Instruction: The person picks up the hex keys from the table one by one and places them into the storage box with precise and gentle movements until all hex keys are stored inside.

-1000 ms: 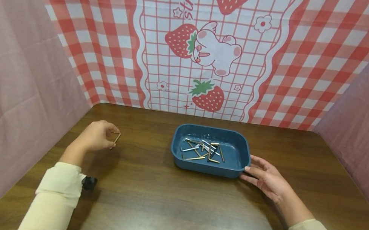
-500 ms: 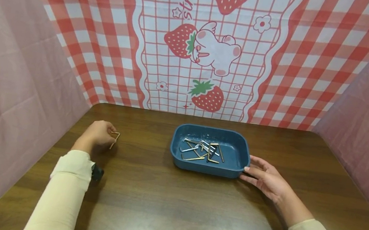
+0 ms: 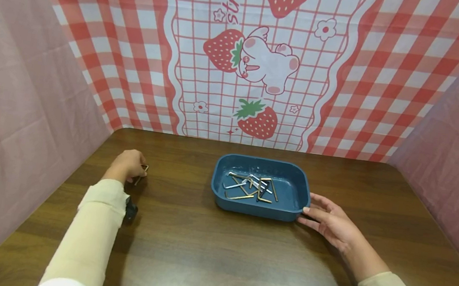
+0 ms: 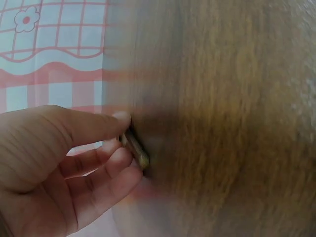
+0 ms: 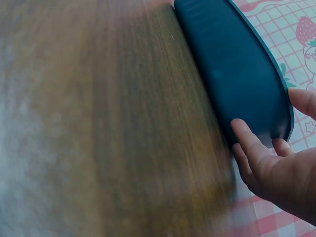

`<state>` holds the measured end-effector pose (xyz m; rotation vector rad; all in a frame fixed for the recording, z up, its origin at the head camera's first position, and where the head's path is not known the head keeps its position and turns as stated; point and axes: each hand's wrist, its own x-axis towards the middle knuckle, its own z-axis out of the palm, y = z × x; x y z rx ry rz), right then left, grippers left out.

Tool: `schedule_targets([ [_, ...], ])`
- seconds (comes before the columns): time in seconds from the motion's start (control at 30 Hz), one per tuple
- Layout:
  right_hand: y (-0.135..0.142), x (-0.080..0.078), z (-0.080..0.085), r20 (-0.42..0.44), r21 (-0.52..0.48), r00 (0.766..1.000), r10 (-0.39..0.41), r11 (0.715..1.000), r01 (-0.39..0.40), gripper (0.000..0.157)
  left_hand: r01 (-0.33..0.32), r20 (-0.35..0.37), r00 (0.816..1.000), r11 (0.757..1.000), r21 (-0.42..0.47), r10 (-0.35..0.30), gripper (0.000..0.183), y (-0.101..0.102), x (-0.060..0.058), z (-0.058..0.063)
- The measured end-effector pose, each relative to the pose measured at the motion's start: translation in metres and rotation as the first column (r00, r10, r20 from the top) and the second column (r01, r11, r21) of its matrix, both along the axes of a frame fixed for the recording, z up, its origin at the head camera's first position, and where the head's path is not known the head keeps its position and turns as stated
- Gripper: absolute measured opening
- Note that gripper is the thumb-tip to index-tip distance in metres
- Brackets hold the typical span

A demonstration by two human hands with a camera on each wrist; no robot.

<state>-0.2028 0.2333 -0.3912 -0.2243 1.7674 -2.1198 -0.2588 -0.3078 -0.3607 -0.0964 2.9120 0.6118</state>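
Note:
At the left side of the table, my left hand (image 3: 128,162) pinches a brass-coloured L-shaped hex key (image 3: 145,168) between thumb and fingers. In the left wrist view, part of the hex key (image 4: 138,152) sticks out past the fingertips, close to the wooden tabletop; the rest is covered by the hand. My right hand (image 3: 332,224) touches the right end of a blue tray (image 3: 262,211) with spread, fairly straight fingers. Inside the tray lie several loose L-shaped hex keys (image 3: 265,201), some brass-coloured, some silver, one dark. In the right wrist view, fingertips rest against the tray's outer wall (image 5: 237,74).
The brown wooden table (image 3: 199,257) ends at the back against a red-checked strawberry cloth (image 3: 260,61). Pink curtains (image 3: 13,104) hang on both sides. A small black camera sits on each wrist.
My left forearm has shifted right and forward. The left hand has turned, so less of the hex key shows in the head view. The right hand and the tray stay in place.

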Motion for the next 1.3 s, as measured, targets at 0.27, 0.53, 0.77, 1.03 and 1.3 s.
schedule_targets([
  [0.27, 0.000, 0.000, 0.000, 0.001, 0.008, 1.000, -0.005, 1.000, 0.005, 0.070, 0.068, 0.020, 0.998, 0.994, -0.085, -0.066, 0.038, 0.008, 0.001, 0.007],
  [0.53, -0.001, 0.000, -0.001, 0.005, 0.022, 1.000, -0.012, 1.000, 0.012, 0.070, 0.113, -0.003, 0.993, 0.978, -0.173, -0.116, 0.021, 0.009, -0.001, 0.006],
  [0.77, 0.000, 0.000, 0.000, 0.008, 0.025, 1.000, -0.017, 1.000, 0.017, 0.069, 0.140, -0.045, 0.988, 0.980, -0.144, -0.148, 0.036, 0.013, -0.002, 0.012],
  [1.03, 0.001, 0.000, -0.001, 0.007, 0.009, 1.000, -0.014, 1.000, 0.014, 0.069, 0.242, -0.102, 0.960, 0.954, -0.175, -0.262, 0.040, 0.023, -0.009, 0.023],
  [1.3, 0.001, 0.001, 0.000, 0.013, 0.005, 1.000, -0.016, 1.000, 0.015, 0.068, 0.340, -0.125, 0.922, 0.920, -0.194, -0.367, 0.039, 0.048, -0.012, 0.038],
])
